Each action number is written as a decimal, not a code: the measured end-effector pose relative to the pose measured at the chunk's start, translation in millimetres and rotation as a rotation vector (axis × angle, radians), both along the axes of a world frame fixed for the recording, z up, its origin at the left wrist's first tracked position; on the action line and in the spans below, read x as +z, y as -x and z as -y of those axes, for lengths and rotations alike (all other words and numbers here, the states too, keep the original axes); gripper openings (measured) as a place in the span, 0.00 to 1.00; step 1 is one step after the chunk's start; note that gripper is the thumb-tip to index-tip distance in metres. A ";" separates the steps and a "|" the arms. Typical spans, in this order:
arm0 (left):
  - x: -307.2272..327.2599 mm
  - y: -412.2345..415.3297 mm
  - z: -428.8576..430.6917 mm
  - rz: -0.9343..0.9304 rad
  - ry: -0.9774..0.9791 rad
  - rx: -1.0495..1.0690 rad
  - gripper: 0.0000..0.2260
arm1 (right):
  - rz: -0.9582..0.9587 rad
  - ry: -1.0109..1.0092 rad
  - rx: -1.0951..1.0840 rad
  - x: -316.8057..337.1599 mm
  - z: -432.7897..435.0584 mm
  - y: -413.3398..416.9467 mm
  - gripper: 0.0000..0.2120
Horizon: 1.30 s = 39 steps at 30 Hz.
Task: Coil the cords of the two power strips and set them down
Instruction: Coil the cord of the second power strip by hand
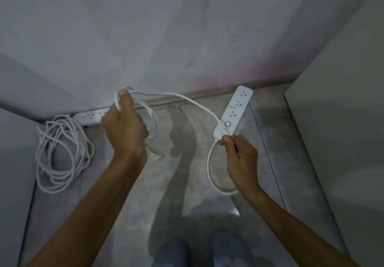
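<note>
My left hand (124, 127) grips a bundle of loops of a white cord (178, 95), held above the floor. That cord arcs right to a white power strip (234, 111), which hangs tilted with its far end near the wall. My right hand (239, 154) pinches the cord right where it leaves the strip, and a small loop (209, 175) droops below it. A second white power strip (89, 117) lies on the floor along the wall, partly hidden behind my left hand. Its cord (62, 154) lies coiled loosely on the floor at the left.
A grey wall (187, 38) rises straight ahead, with a skirting strip (199, 95) at its foot. A pale cabinet side (342, 121) stands on the right and another panel (12, 162) on the left. The grey floor (182, 183) runs between them, with my feet (199, 252) at the bottom.
</note>
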<state>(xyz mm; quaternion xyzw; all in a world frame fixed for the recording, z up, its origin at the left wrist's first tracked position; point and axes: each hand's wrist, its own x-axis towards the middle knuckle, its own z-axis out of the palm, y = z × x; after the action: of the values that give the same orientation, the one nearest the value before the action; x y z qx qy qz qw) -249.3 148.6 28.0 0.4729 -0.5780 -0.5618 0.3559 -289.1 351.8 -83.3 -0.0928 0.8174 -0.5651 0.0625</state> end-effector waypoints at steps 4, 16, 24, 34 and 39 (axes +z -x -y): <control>3.1 -3.8 -31.6 -0.097 0.204 -0.409 0.16 | 0.074 -0.126 0.107 -4.1 -0.6 4.9 0.14; -66.4 1.6 -27.9 0.462 0.579 -1.241 0.18 | 0.258 0.209 0.469 33.4 4.4 4.9 0.05; -25.8 8.2 -19.2 0.335 -0.213 -1.329 0.15 | 0.407 -0.071 0.427 -5.4 -17.6 7.8 0.32; -99.2 11.4 -43.2 -0.221 -1.116 -0.966 0.12 | 1.066 0.730 -0.053 -37.8 -14.7 -9.0 0.30; -138.6 4.6 -72.4 -0.351 -1.216 -0.730 0.15 | 1.240 0.971 -0.226 -54.9 -26.6 -17.7 0.13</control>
<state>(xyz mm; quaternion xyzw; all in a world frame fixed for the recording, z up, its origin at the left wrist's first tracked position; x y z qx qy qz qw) -253.8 220.9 -110.6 0.2670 -0.2190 -0.9340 -0.0921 -271.4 378.4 -138.2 0.3056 0.3003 -0.8097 0.4010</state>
